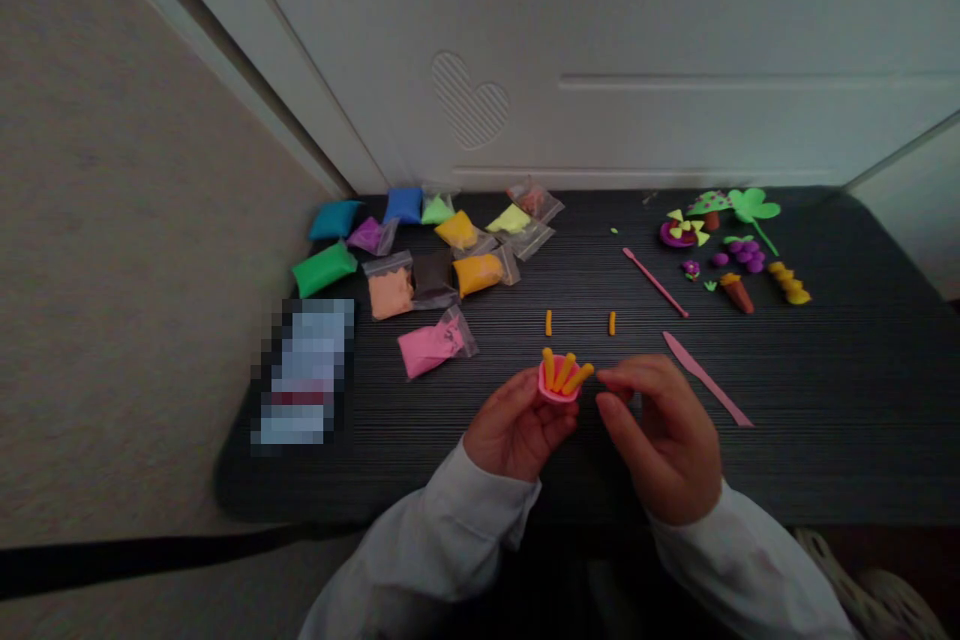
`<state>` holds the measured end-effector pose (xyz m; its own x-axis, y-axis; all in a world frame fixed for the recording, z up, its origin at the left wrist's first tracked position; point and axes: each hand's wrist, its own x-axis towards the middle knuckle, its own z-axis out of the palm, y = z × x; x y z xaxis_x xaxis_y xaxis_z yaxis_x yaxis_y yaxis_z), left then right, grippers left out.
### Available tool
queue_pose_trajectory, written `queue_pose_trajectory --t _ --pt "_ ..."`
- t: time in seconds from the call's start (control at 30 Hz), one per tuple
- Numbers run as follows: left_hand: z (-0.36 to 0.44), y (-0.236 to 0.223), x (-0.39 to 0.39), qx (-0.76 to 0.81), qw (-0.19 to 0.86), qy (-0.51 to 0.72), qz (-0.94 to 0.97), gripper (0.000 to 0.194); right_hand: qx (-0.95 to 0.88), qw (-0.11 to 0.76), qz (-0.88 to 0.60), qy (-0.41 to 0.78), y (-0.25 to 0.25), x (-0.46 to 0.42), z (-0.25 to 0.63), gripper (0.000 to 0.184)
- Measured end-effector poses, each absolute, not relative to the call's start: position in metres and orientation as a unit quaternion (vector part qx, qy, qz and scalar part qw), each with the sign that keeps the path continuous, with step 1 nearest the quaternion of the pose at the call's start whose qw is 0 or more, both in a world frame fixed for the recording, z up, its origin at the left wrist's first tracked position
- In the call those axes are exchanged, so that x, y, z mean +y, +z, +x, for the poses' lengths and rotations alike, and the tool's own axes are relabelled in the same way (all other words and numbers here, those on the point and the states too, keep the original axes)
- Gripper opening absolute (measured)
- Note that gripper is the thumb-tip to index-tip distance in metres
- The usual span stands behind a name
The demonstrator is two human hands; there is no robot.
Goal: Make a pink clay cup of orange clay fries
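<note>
1. Left hand (517, 435) grips the pink cup (559, 398) over the table (420, 430); three yellow sticks (564, 371) stand in it.
2. Right hand (667, 440) — thumb (617, 416) and forefinger (626, 377) apart — is just beside the cup.
3. Two loose sticks (548, 323) lie beyond it.

Left fingers (556, 428) curled, right fingers (646, 377) parted
</note>
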<state>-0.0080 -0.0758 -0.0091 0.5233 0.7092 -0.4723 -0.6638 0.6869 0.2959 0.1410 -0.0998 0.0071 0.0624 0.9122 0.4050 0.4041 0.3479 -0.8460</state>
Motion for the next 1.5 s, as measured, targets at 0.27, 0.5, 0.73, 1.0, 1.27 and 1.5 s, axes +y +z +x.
queue_pose_trajectory --t 0.27,0.5,0.73,1.0,1.27,1.5 --pt "-0.009 -0.015 -0.07 0.31 0.846 0.433 0.013 0.021 -0.652 0.461 -0.503 0.33 0.037 -0.053 0.158 0.015" --pt "-0.009 0.019 -0.049 0.297 0.803 0.516 0.021 0.022 -0.594 0.51 -0.509 0.358 0.02 -0.016 0.17 0.015" --pt "0.017 0.038 -0.013 0.272 0.832 0.47 0.119 0.022 -0.511 0.622 -0.462 0.371 0.014 -0.016 0.175 0.018" --pt "0.017 0.011 0.002 0.314 0.832 0.437 0.132 0.02 -0.519 0.575 -0.507 0.377 0.019 -0.024 0.175 0.022" --pt "-0.004 0.025 0.008 0.284 0.818 0.496 0.069 0.024 -0.671 0.275 -0.652 0.223 0.011 -0.011 0.2 0.025" --pt "0.005 0.01 0.003 0.284 0.846 0.448 0.06 0.023 -0.727 0.102 -0.648 0.202 0.002 -0.01 0.203 0.023"
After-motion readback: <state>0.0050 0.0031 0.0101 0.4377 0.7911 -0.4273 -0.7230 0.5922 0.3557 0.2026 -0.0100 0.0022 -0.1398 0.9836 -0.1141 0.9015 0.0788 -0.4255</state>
